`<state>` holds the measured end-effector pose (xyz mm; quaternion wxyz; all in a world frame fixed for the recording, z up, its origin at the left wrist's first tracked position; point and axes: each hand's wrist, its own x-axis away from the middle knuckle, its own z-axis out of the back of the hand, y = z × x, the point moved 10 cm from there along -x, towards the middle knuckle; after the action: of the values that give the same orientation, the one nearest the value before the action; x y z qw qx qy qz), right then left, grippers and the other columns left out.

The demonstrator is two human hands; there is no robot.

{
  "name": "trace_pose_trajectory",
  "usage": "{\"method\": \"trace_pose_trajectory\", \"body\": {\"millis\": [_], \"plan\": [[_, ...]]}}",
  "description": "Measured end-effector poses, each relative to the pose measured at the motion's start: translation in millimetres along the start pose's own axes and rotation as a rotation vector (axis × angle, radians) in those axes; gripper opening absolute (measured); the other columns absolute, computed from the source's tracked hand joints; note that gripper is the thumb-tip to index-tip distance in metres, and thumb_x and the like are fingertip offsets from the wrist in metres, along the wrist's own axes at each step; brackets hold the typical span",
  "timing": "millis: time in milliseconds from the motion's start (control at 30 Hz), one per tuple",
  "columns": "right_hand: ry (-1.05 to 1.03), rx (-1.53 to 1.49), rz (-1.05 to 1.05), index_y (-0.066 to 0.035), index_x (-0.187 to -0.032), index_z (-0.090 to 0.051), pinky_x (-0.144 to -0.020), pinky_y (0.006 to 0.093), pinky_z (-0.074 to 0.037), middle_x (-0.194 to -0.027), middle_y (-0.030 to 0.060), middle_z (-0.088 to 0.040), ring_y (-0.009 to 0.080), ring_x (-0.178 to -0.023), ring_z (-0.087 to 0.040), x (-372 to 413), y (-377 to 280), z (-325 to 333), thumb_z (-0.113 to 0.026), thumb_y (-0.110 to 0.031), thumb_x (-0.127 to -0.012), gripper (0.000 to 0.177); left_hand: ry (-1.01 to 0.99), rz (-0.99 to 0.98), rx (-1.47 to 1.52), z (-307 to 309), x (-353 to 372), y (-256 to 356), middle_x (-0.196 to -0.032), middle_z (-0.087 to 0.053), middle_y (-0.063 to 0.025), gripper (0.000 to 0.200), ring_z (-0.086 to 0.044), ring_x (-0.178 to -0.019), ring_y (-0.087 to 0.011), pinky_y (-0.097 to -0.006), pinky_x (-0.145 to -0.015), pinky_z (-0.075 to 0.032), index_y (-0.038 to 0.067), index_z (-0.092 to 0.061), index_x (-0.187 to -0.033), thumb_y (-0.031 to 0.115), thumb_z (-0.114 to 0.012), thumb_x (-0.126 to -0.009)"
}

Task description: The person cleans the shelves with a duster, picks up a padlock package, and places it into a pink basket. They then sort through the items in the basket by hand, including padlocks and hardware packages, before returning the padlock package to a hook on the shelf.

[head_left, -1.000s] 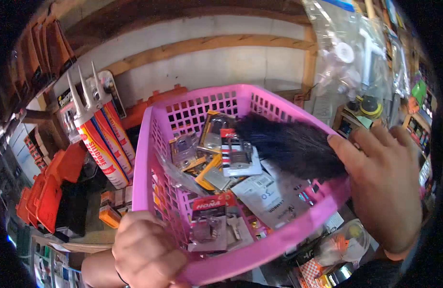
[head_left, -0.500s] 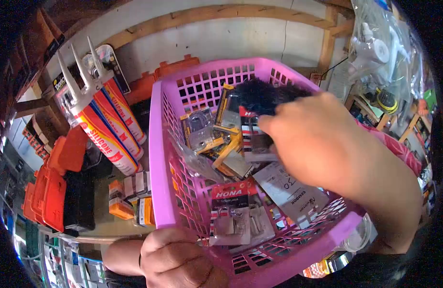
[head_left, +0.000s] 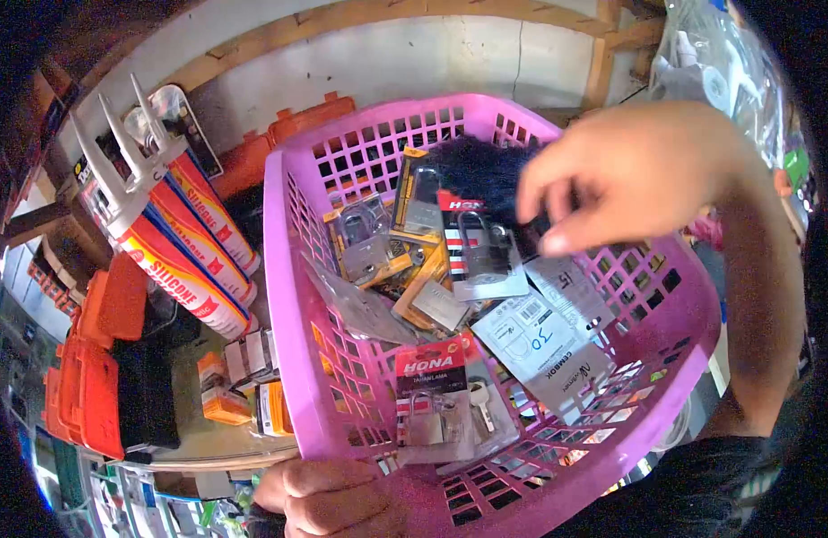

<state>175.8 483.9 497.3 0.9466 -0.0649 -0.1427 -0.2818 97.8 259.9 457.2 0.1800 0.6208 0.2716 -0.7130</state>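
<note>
1. Since half a second earlier in the head view, the right hand (head_left: 625, 179) had drawn back toward the right, baring more of the white label card (head_left: 540, 345) inside the pink basket (head_left: 279, 233).
2. The pink basket's rim ran close past the silicone tubes (head_left: 185, 287) on its left; small orange boxes (head_left: 224, 394) sat just beside its wall on the desk (head_left: 185, 439). Inside, bare lattice lay between the label card and the right wall, while padlock packs (head_left: 367, 247) crowded the left and middle. Overhead, the space above the contents was open except where the right hand and forearm crossed.
3. The dark furry bundle (head_left: 472, 161) lay inside at the far end, its right part hidden behind the right hand. That forearm also covered some of the rim, and the bottom of the picture cut off the left hand (head_left: 338, 502). Motion blurred the right fingers.
4. The left hand was clenched on the basket's near left rim, knuckles up. The right hand hung over the basket, its forearm rising from the lower right and its wrist bent; thumb and fingers stood apart, curled, with no clear hold on anything.
</note>
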Motion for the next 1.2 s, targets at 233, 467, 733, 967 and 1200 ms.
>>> {"method": "trace_pose_trajectory", "body": {"millis": [233,467,733,967,1200], "plan": [[-0.252,0.273,0.459,-0.003,-0.092,-0.056,-0.072,0.0409,-0.048,-0.090,0.0170,-0.060,0.0326,-0.084,-0.059,-74.3,-81.8,-114.5,-0.063,-0.036,-0.076,0.038,0.537,-0.151,0.176,22.6,21.9,-0.9,-0.045,-0.040,-0.0015,0.018,-0.039,-0.039,-0.0122,-0.0286,-0.041,-0.032,0.010,-0.038,-0.066,0.011,-0.054,-0.074],[-0.444,0.292,0.376,0.001,-0.094,-0.054,-0.074,0.0415,-0.048,-0.091,0.0195,-0.057,0.0365,-0.081,-0.058,-56.8,-71.1,-131.3,-0.065,-0.047,-0.071,0.054,0.655,-0.118,0.049,16.3,20.8,-1.8,-0.041,-0.036,0.0000,0.017,-0.037,-0.036,-0.0113,-0.0295,-0.039,-0.034,0.012,-0.039,-0.064,0.016,-0.050,-0.076],[-0.167,-0.200,0.434,-0.001,-0.079,-0.057,-0.066,0.0372,-0.043,-0.075,0.0148,-0.058,0.0299,-0.072,-0.057,-77.9,-63.1,-101.6,-0.062,-0.028,-0.078,0.027,0.676,-0.115,0.038,18.7,24.1,-1.6,-0.041,-0.035,0.0007,0.018,-0.037,-0.036,-0.0109,-0.0290,-0.038,-0.034,0.012,-0.039,-0.063,0.018,-0.049,-0.077],[0.136,-0.412,0.433,-0.001,-0.069,-0.055,-0.053,0.0327,-0.039,-0.058,0.0098,-0.054,0.0175,-0.055,-0.051,-61.7,-34.0,-27.4,-0.058,-0.023,-0.079,0.024,0.689,-0.109,0.044,16.4,23.1,-3.1,-0.041,-0.035,0.0011,0.019,-0.037,-0.035,-0.0108,-0.0286,-0.038,-0.034,0.012,-0.039,-0.062,0.019,-0.048,-0.078],[0.130,-0.739,0.222,-0.002,-0.078,-0.046,-0.057,0.0225,-0.039,-0.066,-0.0001,-0.052,0.0049,-0.064,-0.047,-69.5,4.2,-27.6,-0.054,-0.006,-0.084,0.011,0.709,-0.130,0.048,16.5,22.6,-0.3,-0.041,-0.035,0.0014,0.020,-0.036,-0.035,-0.0107,-0.0281,-0.038,-0.034,0.013,-0.039,-0.061,0.019,-0.047,-0.078]]}}
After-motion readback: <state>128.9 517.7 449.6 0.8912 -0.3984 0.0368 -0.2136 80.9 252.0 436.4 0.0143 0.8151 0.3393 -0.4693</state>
